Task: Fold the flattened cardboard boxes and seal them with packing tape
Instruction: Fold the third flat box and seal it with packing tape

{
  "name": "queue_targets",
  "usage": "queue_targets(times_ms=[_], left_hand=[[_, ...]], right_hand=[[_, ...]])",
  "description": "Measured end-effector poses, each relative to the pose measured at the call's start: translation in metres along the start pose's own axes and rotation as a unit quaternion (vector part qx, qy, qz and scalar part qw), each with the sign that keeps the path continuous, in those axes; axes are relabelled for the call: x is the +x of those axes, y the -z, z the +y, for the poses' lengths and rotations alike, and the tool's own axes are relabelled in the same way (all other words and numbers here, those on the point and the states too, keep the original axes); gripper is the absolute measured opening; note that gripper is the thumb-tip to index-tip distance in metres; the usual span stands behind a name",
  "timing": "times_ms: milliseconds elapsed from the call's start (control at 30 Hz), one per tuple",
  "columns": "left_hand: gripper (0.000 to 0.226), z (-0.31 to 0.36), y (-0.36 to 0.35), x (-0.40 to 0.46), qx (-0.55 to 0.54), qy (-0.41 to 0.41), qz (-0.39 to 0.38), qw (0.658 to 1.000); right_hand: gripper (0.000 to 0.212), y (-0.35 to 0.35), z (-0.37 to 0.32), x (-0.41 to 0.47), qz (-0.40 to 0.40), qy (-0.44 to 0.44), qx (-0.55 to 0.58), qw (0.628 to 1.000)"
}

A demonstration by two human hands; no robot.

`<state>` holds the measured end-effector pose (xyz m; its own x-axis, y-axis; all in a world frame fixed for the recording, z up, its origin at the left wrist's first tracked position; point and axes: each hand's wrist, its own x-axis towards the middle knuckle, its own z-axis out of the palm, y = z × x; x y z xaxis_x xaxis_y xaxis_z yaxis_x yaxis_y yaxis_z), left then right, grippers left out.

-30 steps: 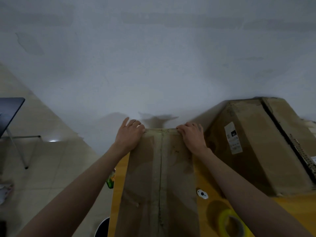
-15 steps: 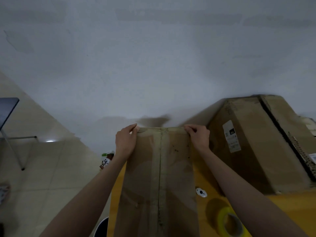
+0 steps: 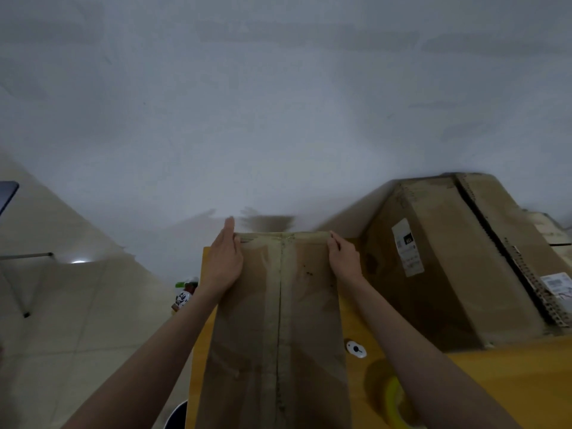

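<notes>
- Cardboard is the landmark: a brown box [image 3: 278, 320] stands on the yellow surface [image 3: 510, 382], with a taped seam [image 3: 280, 305] down its top.
- Left of the box, a small bottle [image 3: 183, 297] shows a cartoon label with no readable words.
- At the box's far left corner, the left hand [image 3: 223, 263] lies flat, fingers straight against the side; a second ago they curled over the far edge.
- At its far right corner, the right hand [image 3: 343, 258] likewise has moved from the top to the side, grip loosely curled at the edge.
- Right of the box lie a white disc [image 3: 356, 349] and a yellow tape roll [image 3: 394, 400].
- Further right, a larger cardboard box [image 3: 458, 261] bears white labels [image 3: 407, 247], print blurred.
</notes>
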<state>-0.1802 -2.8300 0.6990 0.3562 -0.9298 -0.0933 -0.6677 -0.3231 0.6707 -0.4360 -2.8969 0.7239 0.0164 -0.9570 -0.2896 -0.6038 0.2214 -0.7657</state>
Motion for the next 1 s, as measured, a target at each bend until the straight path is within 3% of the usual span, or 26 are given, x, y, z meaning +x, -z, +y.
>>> queue_targets(times_ms=[100,200,400,600,767,867,1000], left_hand=[[0.036,0.007,0.0,0.007,0.006,-0.081,0.02,0.997],[0.03,0.016,0.009,0.017,-0.03,-0.053,0.002,0.998],[0.023,0.011,0.017,0.023,-0.051,-0.038,-0.004,0.998],[0.025,0.011,0.01,0.023,-0.026,-0.049,0.005,0.998],[0.027,0.016,0.012,0.026,0.0,-0.067,-0.008,0.998],[0.028,0.017,0.012,0.027,0.004,-0.066,-0.012,0.998],[0.028,0.017,0.011,0.026,-0.001,-0.062,-0.006,0.998]], right_hand=[[0.044,0.009,-0.006,0.008,-0.014,0.02,0.006,1.0],[0.038,0.009,-0.011,0.016,-0.016,0.026,0.036,0.999],[0.023,0.007,0.005,0.02,0.016,-0.062,0.197,0.978],[0.014,0.002,0.004,0.016,0.121,-0.013,0.1,0.988],[0.023,0.019,0.001,0.032,0.041,-0.008,0.023,0.999],[0.03,0.019,0.007,0.038,-0.011,-0.058,0.109,0.992],[0.037,0.011,0.01,0.035,0.0,-0.083,0.139,0.987]])
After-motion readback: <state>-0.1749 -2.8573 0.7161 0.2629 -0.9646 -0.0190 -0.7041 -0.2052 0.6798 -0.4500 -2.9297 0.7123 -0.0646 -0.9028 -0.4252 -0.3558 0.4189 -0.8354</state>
